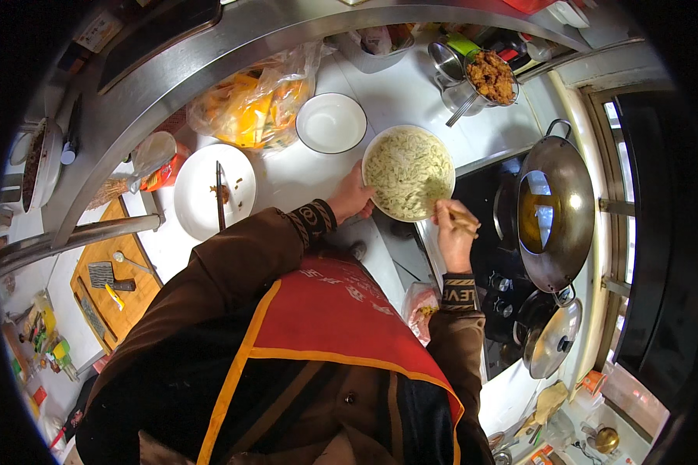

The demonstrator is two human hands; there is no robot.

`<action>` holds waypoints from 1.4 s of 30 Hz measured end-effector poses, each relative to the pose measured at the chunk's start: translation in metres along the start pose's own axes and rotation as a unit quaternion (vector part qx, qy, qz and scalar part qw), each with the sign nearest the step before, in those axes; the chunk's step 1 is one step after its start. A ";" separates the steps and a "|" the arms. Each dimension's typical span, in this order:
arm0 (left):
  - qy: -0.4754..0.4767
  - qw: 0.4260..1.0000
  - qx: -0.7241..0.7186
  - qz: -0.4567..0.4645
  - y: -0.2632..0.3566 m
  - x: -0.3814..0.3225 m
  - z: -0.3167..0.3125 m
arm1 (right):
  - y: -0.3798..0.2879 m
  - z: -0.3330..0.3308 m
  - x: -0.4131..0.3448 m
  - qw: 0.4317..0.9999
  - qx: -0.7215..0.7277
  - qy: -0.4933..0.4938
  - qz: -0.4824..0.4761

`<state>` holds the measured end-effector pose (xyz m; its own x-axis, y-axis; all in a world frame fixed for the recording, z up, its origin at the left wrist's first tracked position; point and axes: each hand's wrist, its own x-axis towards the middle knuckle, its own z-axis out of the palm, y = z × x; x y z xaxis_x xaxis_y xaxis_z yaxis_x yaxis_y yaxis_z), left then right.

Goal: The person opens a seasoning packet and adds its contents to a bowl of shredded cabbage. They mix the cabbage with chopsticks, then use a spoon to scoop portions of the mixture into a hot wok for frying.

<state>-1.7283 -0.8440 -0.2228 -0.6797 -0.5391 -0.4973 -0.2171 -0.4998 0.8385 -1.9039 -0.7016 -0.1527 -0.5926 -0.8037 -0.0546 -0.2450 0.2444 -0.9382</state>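
Observation:
My left hand point(350, 197) grips the left rim of a white bowl point(453, 180) and holds it near the counter's front edge. Pale, shredded food point(407, 168) with a light coating fills the bowl. At the bowl's lower right, my right hand point(455, 232) is closed around light wooden chopsticks point(464, 222); their tips are hidden by the food and my fingers. Just behind the bowl stands an empty white bowl with a dark rim point(331, 123). To the left, a white dish point(195, 197) carries dark chopsticks point(220, 197) and a few brown crumbs.
A wok point(576, 232) containing oil sits on the black stove point(488, 244) at right, with a lidded pan point(552, 343) nearer. Fried pieces point(491, 77) fill a strainer over a metal pot point(459, 96). A bag of yellow packets point(256, 110) and a cutting board point(122, 308) are left.

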 end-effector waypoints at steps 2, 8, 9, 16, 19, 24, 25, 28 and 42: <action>-0.002 1.000 -0.002 0.003 0.001 -0.001 0.000 | -0.002 -0.015 0.020 0.986 -0.113 0.006 -0.120; 0.000 1.000 -0.003 -0.005 0.003 -0.002 0.002 | -0.002 -0.030 0.027 0.984 -0.142 0.027 -0.100; 0.007 1.000 -0.002 -0.007 0.003 -0.001 0.002 | -0.001 -0.027 0.018 0.986 -0.156 0.031 -0.046; 0.010 1.000 -0.027 -0.011 0.002 -0.002 0.002 | -0.007 -0.005 -0.028 1.000 -0.005 -0.022 0.005; 0.006 1.000 -0.014 -0.013 0.004 -0.004 0.002 | -0.007 -0.004 -0.019 0.998 0.029 -0.035 0.037; 0.006 1.000 0.001 -0.009 0.007 -0.004 0.002 | -0.002 -0.023 0.011 0.998 -0.030 -0.031 -0.047; 0.006 1.000 0.001 -0.008 0.006 -0.004 0.002 | -0.002 -0.029 0.014 0.997 -0.030 -0.024 -0.061; 0.003 1.000 -0.004 0.006 0.003 -0.001 0.003 | 0.000 -0.034 0.015 0.989 -0.108 0.015 -0.104; -0.001 1.000 -0.018 -0.013 -0.003 0.000 0.000 | -0.009 0.012 -0.003 0.998 -0.014 -0.004 -0.059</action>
<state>-1.7272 -0.8424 -0.2255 -0.6757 -0.5249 -0.5176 -0.2081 -0.5377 0.8170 -1.8909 -0.7082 -0.1487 -0.5524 -0.8318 0.0541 -0.3350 0.1622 -0.9281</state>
